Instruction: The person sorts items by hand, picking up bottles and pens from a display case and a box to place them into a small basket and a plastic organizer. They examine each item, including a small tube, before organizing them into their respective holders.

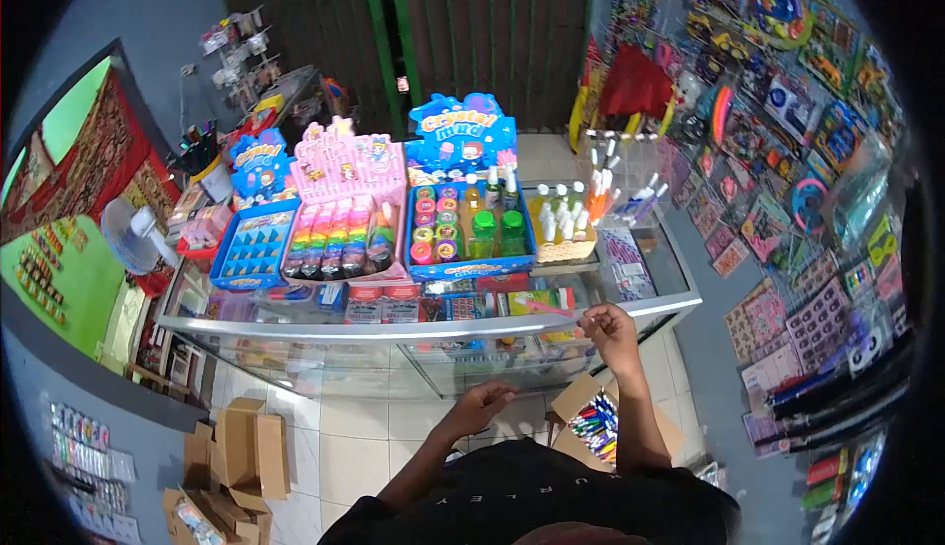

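My right hand [608, 331] is at the front edge of the glass counter [423, 328], its fingers pinched at the end of a thin pink item [547, 308] that lies over the glass. Lower and to the left, my left hand [482, 403] hangs in front of the counter with its fingers curled; whether it holds something is too small to tell. On the countertop beyond both hands stand a blue display box [472, 269] of tubs and bottles, a pink box [345, 240] of rainbow-coloured packs and a small tray [566, 248] of white-capped bottles.
A carton [596, 427] full of pens stands on the floor beside my right forearm. Opened cardboard boxes [251, 447] lie at lower left. A white fan [138, 237] is left of the counter. Hanging toys and stickers [768, 220] cover the right wall. A metal gate [492, 43] closes the back.
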The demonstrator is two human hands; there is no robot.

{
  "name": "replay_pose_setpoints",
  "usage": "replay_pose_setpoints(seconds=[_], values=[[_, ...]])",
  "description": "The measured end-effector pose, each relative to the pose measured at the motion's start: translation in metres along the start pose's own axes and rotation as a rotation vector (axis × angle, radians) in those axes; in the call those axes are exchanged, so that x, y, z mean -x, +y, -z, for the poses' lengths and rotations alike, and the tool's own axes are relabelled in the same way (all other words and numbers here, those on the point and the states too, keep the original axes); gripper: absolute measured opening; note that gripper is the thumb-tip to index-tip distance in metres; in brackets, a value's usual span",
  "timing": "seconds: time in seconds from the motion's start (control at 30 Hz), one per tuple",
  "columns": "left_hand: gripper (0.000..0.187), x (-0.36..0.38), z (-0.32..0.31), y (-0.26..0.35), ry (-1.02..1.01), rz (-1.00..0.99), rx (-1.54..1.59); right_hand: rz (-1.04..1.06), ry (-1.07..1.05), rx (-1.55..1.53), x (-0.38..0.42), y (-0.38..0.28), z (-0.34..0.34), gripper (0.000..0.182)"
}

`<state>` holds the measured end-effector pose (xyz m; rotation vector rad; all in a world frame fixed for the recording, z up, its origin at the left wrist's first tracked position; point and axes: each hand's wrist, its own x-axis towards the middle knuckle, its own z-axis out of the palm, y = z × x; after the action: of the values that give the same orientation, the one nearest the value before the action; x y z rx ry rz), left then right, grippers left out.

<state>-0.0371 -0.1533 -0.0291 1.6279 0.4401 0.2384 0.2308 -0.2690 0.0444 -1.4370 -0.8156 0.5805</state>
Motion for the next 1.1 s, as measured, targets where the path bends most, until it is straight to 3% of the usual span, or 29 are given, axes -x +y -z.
replay_pose_setpoints(seconds=[0.07, 0.1, 0.2, 0.23, 0.4, 0.67, 0.77, 0.87, 1.0, 1.1], values=[[0.025, -0.001, 0.000, -0.009, -0.018, 0.036, 0.013, 0.042, 0.035, 0.047, 0.000, 0.001, 0.009, 0.008], [0.024, -0.001, 0.000, -0.012, -0.030, 0.054, 0.019, -0.042, 0.104, 0.017, 0.002, -0.014, 0.008, 0.007], [0.022, 0.002, -0.002, 0.001, -0.010, 0.055, -0.002, 0.254, 0.262, 0.002, -0.016, 0.003, 0.032, 0.008], [0.020, 0.002, -0.006, 0.000, 0.007, -0.040, 0.075, 0.217, 0.325, 0.024, -0.019, 0.002, 0.043, 0.008], [0.023, 0.004, -0.005, -0.001, -0.049, 0.042, 0.006, 0.247, 0.563, -0.020, -0.042, -0.011, 0.085, 0.009], [0.025, 0.011, -0.008, -0.008, -0.017, 0.045, 0.021, 0.167, 0.596, -0.108, -0.047, -0.029, 0.102, 0.014], [0.025, 0.014, -0.009, -0.002, 0.006, 0.037, 0.025, 0.214, 0.605, 0.000, -0.063, -0.029, 0.106, 0.010], [0.025, 0.018, -0.010, 0.001, 0.023, 0.014, 0.037, 0.409, 0.591, 0.211, -0.093, -0.031, 0.118, 0.011], [0.024, 0.022, -0.008, 0.002, 0.033, 0.012, 0.018, 0.407, 0.728, 0.668, -0.121, -0.075, 0.114, 0.019], [0.023, 0.027, -0.006, -0.008, 0.059, 0.013, 0.045, 0.436, 0.691, 0.703, -0.148, -0.083, 0.113, 0.020]])
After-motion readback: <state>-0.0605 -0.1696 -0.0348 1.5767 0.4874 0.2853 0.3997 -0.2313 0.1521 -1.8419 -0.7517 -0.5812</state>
